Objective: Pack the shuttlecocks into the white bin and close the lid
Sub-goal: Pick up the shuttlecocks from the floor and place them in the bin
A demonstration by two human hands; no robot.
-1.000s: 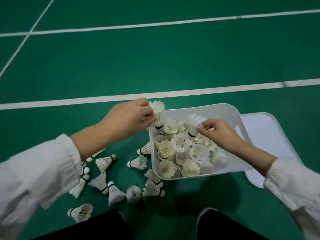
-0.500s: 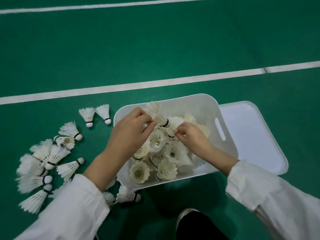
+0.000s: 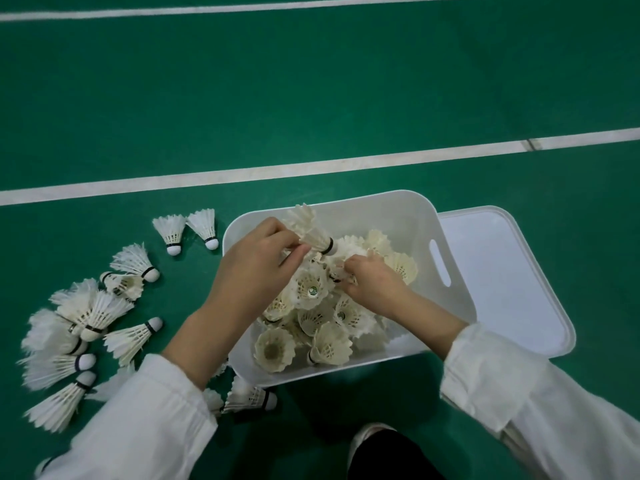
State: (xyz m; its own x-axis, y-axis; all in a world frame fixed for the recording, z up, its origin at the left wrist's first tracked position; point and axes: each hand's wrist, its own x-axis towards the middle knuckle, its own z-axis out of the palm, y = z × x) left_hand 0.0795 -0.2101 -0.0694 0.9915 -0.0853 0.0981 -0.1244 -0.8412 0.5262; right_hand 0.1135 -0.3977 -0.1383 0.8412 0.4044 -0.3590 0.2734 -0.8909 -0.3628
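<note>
Head view, and we start right at the grip: our left hand (image 3: 254, 268) pinches a feathered shuttlecock (image 3: 310, 230) between thumb and fingers, holding it by the skirt with its dark-banded cork pointing right, over the far left part of the white bin (image 3: 391, 209). Our right hand (image 3: 375, 282) is down in the pile, fingers curled onto the feathers of a shuttlecock there (image 3: 337, 268); we cannot tell how firmly it has hold of it. Both hands sit close together above the heap.

Moving outward, the packed shuttlecocks (image 3: 311, 323) fill the bin's floor, most lying with their open skirts facing up, a green label showing inside one. The bin has a slot handle (image 3: 440, 263) in its right wall and stands on the green court floor (image 3: 311, 98).

Just to the bin's right, touching or tucked slightly under it, the white lid (image 3: 502, 271) lies flat on the floor, so the bin is uncovered.

Out to the left, loose shuttlecocks (image 3: 86, 317) lie scattered in a rough arc on the court, with a pair (image 3: 187, 228) close to the bin's far left corner and another (image 3: 251, 396) beside its near left corner, partly under our white sleeve (image 3: 145, 420). A white court line (image 3: 311, 168) runs across beyond the bin.
</note>
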